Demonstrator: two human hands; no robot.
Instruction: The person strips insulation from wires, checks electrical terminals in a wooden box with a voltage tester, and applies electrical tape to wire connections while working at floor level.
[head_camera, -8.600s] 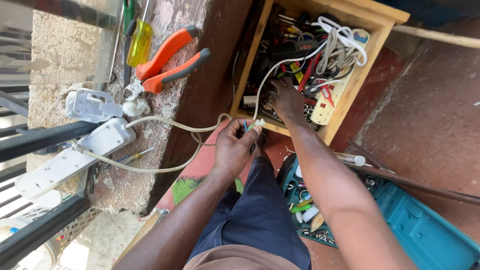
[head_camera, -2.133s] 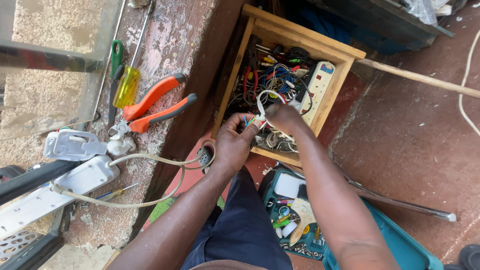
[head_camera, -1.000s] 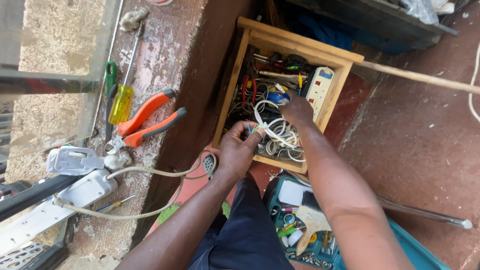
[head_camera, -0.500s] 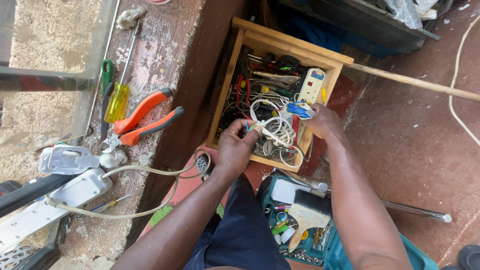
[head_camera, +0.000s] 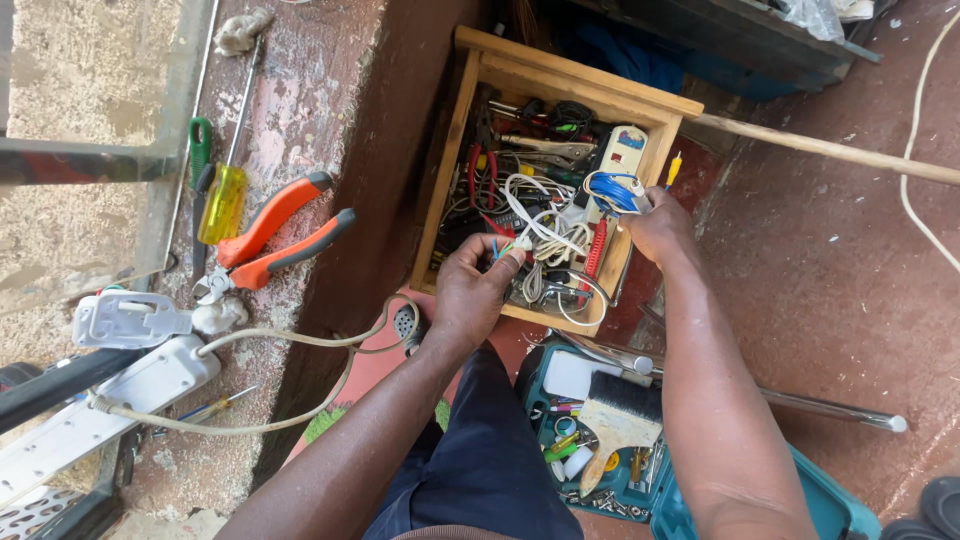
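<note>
Head view, looking down: the left hand (head_camera: 478, 290) pinches the end of a white cable (head_camera: 545, 232) between thumb and fingertips at the near rim of the wooden box (head_camera: 575, 85), with short coloured cores showing just past the grip. The right hand (head_camera: 655, 225) is closed on a small blue wire coil (head_camera: 610, 190) held over the box's right side, beside a white power strip (head_camera: 618, 160). The hands are apart, each clamped on its own piece.

To my eye the sorting goes best if the left hand keeps the cable end steady and draws the loops free slowly, so they do not snag the pliers and wires tangled below.

That cable has no single long axis; it loops, and its held end points toward the person's left. The blue coil lies roughly flat.

Further out, orange pliers (head_camera: 275, 235) and a yellow-handled screwdriver (head_camera: 222, 200) rest on the ledge, and a teal case (head_camera: 830, 500) holding a brush (head_camera: 620, 420) sits by the knee.
</note>
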